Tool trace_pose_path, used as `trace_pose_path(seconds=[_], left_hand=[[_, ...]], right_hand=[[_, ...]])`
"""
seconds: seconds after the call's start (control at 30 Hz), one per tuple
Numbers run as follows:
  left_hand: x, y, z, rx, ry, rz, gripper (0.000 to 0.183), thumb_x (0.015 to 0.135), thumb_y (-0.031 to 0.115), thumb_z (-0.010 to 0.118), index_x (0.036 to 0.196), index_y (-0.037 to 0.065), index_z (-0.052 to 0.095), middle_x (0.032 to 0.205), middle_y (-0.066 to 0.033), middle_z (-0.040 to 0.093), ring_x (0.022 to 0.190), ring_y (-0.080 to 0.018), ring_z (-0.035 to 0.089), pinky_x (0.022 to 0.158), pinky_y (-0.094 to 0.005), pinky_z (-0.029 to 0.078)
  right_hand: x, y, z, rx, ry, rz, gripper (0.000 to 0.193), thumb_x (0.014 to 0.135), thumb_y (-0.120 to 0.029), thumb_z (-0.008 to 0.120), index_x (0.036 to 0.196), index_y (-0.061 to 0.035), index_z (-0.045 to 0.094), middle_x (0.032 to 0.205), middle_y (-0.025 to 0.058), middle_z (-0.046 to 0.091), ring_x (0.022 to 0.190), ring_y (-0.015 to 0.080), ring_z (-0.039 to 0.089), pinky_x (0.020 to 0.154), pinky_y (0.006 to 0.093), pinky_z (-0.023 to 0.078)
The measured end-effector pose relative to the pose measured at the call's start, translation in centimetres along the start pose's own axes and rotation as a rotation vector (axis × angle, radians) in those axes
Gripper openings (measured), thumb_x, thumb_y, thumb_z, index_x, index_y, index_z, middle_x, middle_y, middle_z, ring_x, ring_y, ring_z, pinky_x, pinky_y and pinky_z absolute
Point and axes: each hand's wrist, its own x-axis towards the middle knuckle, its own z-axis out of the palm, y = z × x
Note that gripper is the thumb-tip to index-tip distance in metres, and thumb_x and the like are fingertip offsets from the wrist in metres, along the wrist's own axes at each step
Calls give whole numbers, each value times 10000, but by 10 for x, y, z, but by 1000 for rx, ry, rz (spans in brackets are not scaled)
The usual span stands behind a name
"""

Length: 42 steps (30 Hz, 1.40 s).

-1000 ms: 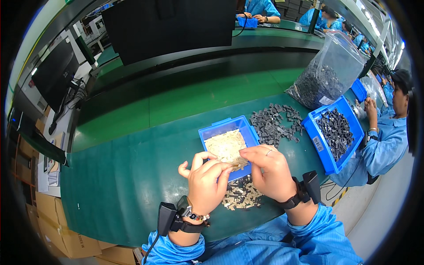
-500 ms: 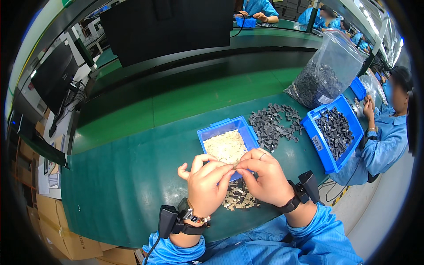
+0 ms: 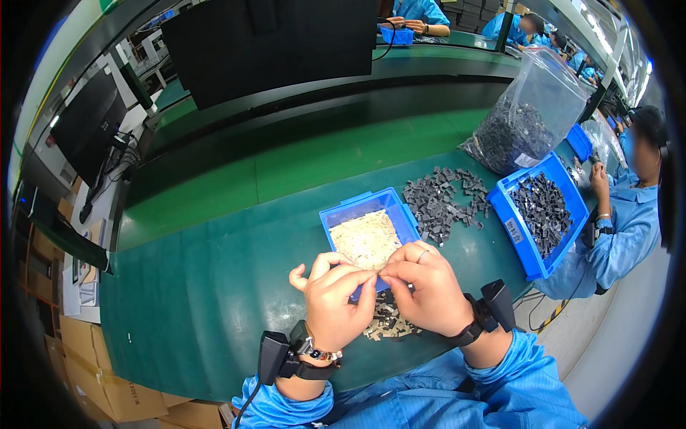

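Right hand [image 3: 430, 293] moved in to left hand [image 3: 334, 294]; fingers [image 3: 400, 269] pinched a barely visible piece [image 3: 379, 273], seemingly working it; next needed steadiness.

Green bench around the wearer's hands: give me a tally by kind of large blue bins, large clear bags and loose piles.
Large blue bins: 2 (pale-piece bin, dark-piece bin)
Large clear bag: 1
Loose piles: 2 (dark pile, mixed pale-and-dark pile)
Total: 5
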Motion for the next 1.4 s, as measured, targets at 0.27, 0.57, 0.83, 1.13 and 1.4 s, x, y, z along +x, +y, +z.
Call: trace_pose_path(seconds=[0.27, 0.57, 0.83, 1.13, 1.4], left_hand=[[0, 1, 0, -10, 42, -72, 58, 682, 104, 758, 710, 138, 720, 728, 35, 663, 899, -174, 608, 957, -454, 228], [1, -4, 2, 164, 91, -107, 83, 695, 114, 770, 769, 149, 758, 774, 47, 695, 960, -177, 594, 960, -443, 223], [3, 5, -9, -78, -52, -78, 65, 795, 116, 685, 778, 127, 747, 834, 50, 704, 1000, -178, 572, 960, -420, 220], [2, -2, -7, -240, -123, -86, 69, 785, 61, 696, 720, 82, 690, 816, 15, 712, 911, -178, 605, 882, -349, 373], [3, 2, -2, -226, -77, -32, 40, 753, 69, 738, 779, 94, 753, 839, 10, 722, 940, -189, 609, 885, -349, 386]], right_hand=[[-3, 0, 3, -40, 71, 4, 81, 735, -10, 722, 800, -54, 704, 799, 57, 622, 765, 262, 592, 700, 375, 452], [-5, 9, -12, -96, 159, 38, 84, 740, -10, 721, 807, -61, 713, 768, 60, 623, 751, 264, 606, 713, 367, 469], [-3, 9, -17, -227, 112, -242, 193, 702, -15, 735, 874, -100, 724, 811, 2, 609, 773, 220, 590, 683, 356, 430], [-6, 7, -17, -226, 107, -393, 198, 683, -75, 763, 876, -100, 727, 845, -7, 623, 785, 191, 594, 674, 348, 419], [-22, 2, 2, 319, 133, 202, 53, 812, -25, 726, 854, 1, 706, 816, 118, 680, 755, 236, 666, 692, 324, 521]])
